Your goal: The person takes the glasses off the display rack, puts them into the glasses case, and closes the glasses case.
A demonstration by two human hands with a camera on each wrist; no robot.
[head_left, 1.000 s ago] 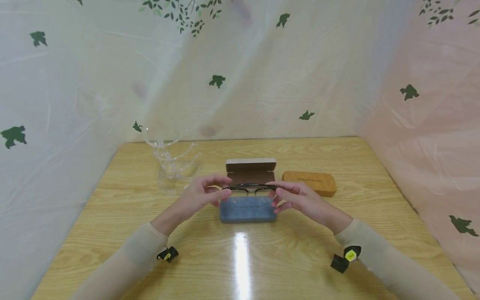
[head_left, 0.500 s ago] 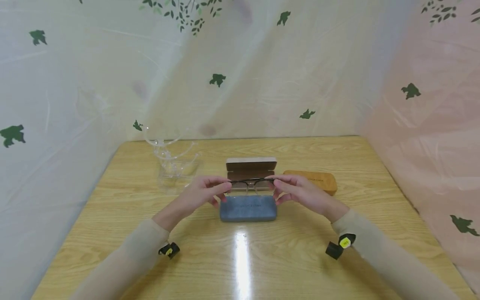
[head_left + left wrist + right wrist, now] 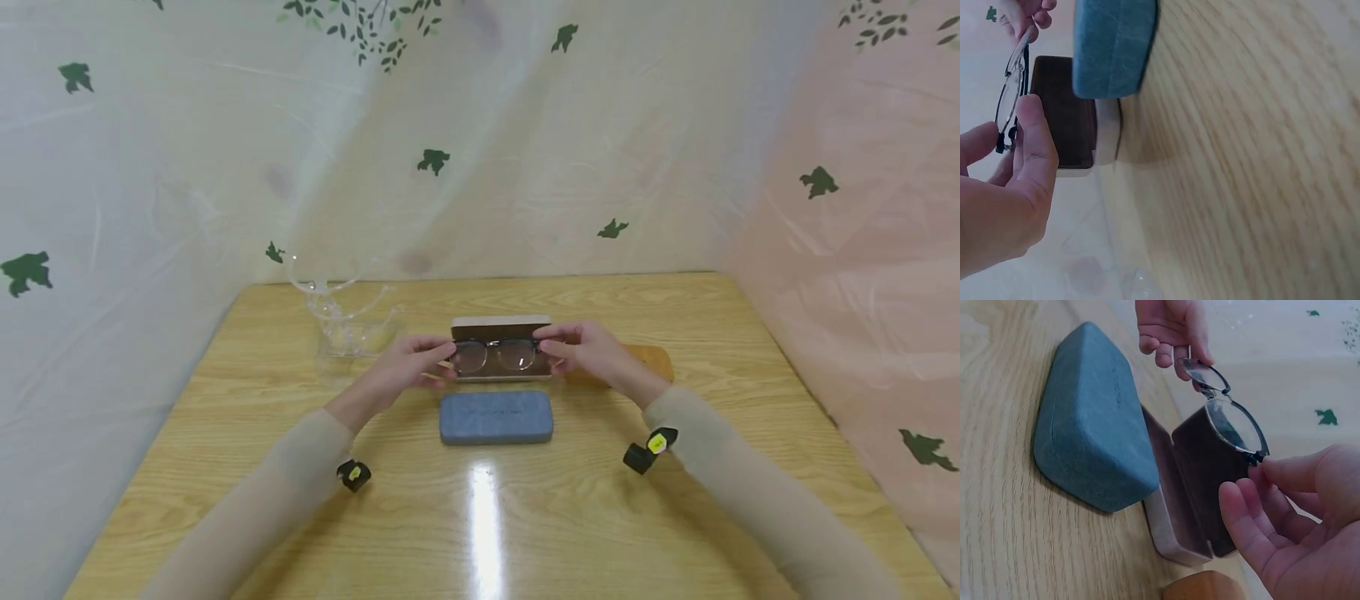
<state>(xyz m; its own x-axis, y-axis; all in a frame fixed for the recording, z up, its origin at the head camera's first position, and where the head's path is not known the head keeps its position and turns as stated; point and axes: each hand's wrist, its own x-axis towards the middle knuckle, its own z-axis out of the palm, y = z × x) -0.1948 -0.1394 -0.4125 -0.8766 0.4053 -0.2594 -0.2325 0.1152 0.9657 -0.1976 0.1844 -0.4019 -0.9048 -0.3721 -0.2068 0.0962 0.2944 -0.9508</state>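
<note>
Both hands hold a pair of dark-rimmed eyeglasses (image 3: 495,355), one at each end of the frame, lenses facing me. My left hand (image 3: 408,365) pinches the left end between thumb and fingers; my right hand (image 3: 585,350) pinches the right end. Behind and below the glasses stands an open glasses case (image 3: 501,322), brown inside with a pale outside. In the right wrist view the glasses hang above the open case (image 3: 1175,506), apart from it. Nearer to me lies a closed blue glasses case (image 3: 497,417).
An orange-brown glasses case (image 3: 651,360) lies right of the open case, partly behind my right hand. A clear plastic stand (image 3: 352,333) with curved arms is at the back left. All of it is on a wood-grain table (image 3: 390,517), with a patterned curtain (image 3: 510,200) behind.
The glasses have moved away from me, from over the blue case to over the open case. They have tilted so the lenses show fully. Both hands moved with them.
</note>
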